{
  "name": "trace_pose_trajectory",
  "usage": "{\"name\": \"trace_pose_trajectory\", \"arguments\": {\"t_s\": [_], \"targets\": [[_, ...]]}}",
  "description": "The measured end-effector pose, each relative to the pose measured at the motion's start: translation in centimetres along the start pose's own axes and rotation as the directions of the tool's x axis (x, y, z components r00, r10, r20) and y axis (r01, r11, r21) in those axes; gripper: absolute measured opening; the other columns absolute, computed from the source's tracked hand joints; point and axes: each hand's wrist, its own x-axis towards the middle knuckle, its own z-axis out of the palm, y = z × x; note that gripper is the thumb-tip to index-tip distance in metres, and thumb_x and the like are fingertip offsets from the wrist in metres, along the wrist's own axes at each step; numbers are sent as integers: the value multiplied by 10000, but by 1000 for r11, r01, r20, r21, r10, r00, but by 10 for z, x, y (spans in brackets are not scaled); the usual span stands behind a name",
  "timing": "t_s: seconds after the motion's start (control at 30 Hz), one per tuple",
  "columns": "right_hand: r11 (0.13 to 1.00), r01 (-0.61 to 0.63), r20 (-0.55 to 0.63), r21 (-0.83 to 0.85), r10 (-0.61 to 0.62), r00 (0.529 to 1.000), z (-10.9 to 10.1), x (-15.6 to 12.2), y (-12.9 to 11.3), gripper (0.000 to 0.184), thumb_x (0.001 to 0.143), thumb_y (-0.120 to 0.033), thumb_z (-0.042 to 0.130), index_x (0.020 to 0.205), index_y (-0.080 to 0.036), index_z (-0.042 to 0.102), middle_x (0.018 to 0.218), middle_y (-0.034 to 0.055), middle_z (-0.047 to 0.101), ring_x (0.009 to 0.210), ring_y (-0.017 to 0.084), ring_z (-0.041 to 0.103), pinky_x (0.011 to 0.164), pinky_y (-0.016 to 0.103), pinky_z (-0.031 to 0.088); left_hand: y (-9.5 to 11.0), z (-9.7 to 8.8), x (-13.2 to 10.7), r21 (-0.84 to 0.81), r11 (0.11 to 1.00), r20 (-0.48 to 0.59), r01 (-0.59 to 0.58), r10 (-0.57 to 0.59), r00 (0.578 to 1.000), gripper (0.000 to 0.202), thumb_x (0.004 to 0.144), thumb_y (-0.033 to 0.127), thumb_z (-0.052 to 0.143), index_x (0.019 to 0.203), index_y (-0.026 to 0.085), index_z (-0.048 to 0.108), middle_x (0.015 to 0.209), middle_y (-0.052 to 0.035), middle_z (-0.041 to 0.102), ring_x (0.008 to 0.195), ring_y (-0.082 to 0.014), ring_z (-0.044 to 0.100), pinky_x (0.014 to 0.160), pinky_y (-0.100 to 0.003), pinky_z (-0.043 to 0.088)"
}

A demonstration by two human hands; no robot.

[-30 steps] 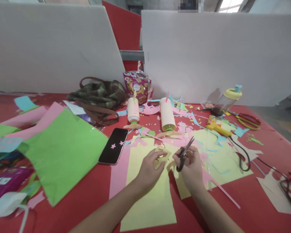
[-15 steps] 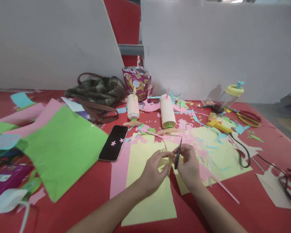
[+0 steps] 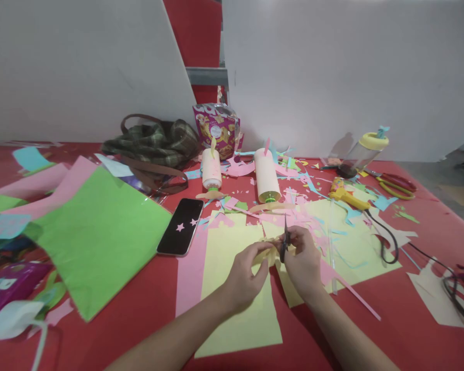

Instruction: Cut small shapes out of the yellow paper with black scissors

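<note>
My left hand (image 3: 243, 278) pinches a small pale yellow piece of paper (image 3: 269, 254) between thumb and fingers. Close beside it, my right hand (image 3: 304, 265) holds small black scissors (image 3: 284, 245), blades pointing up and away from me. The fingertips of both hands nearly meet; whether the right ones also touch the paper is hard to make out. Below the hands lies a yellow sheet (image 3: 235, 330), partly over a pink sheet (image 3: 189, 283). A black phone (image 3: 178, 238) with two pink paper stars (image 3: 180, 227) on its screen rests to the left.
Behind the hands stand two cream paper-wrapped cylinders (image 3: 212, 170) (image 3: 266, 175) among paper scraps. A green sheet (image 3: 100, 237) covers the left side. At right are a yellow glue gun (image 3: 348, 197) with a black cord, red-and-yellow-handled scissors (image 3: 398, 185) and a tilted clear container (image 3: 361, 154).
My right hand has turned the scissors more upright and shifted slightly. The small yellow paper in my left hand has changed angle and shows more broadly. The view has moved slightly.
</note>
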Motion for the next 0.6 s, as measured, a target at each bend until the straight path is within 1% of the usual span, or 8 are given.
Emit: {"name": "trace_pose_trajectory", "arguments": {"t_s": [0.2,0.33,0.47,0.6], "targets": [[996,37,-31,-80,-39,999,-1,-1,-3,270,598,-80,528,836,-208,518,688,8,565,633,167,540,542,281,432,1,1,-1,-118,993,23,17,-14,1000,206,767,139,413,956,148,496,1079,-102,542,1023,-185,489,896,-335,379],[989,72,-57,-129,-80,995,-1,0,-2,248,596,-83,532,809,-210,530,672,0,570,622,164,540,554,283,428,3,2,0,-261,964,50,48,-37,998,173,763,121,424,921,148,490,1104,-105,525,1051,-186,467,910,-344,363],[990,92,-76,-105,-100,992,0,-1,2,243,604,-96,551,819,-208,526,695,6,577,634,166,546,584,296,431,2,2,2,-433,890,44,142,-137,990,128,757,128,450,874,150,496,1047,-87,552,1002,-177,501,889,-334,382],[996,92,-51,0,-92,994,2,-2,4,246,612,-102,570,830,-203,515,717,16,589,656,170,561,600,304,443,-3,2,5,-497,835,27,235,-256,966,157,757,170,460,893,139,532,962,-79,590,943,-180,537,875,-340,389]]}}
